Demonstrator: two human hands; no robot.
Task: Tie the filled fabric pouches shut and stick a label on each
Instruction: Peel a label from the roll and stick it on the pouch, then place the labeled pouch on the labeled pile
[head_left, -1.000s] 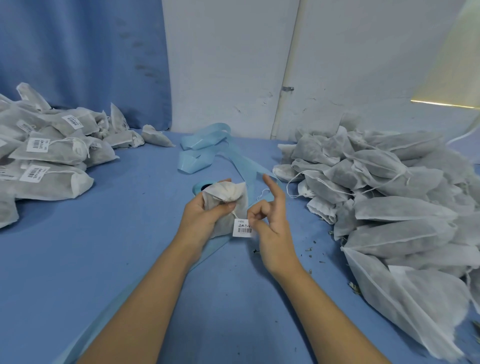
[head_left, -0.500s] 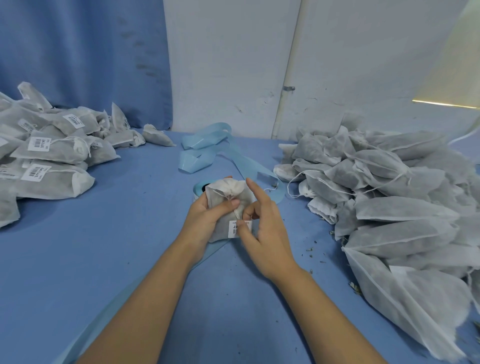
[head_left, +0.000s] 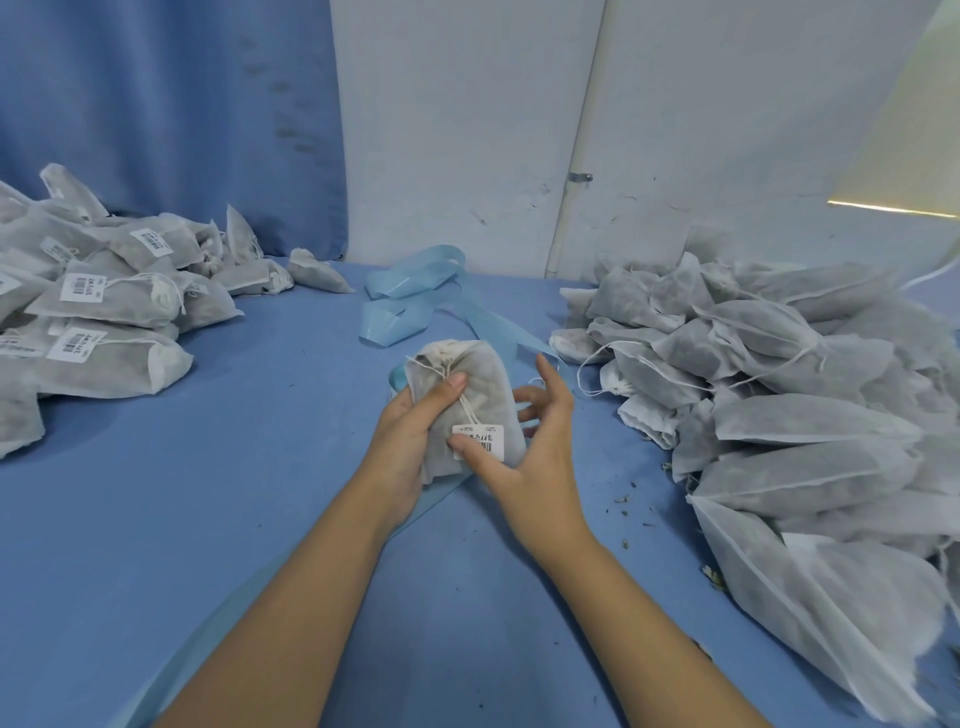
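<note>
White fabric pouch stands upright above the middle of the blue surface, gripped in the left hand; its fingers wrap the pouch's left side and the thumb lies across the drawstring on the front. The right hand is spread wide, thumb tip pressing the barcode label low on the pouch's front, fingers loose beside its right edge. Labelled pouches heap at far left, unlabelled pouches at right. Pale blue tape curls behind
</note>
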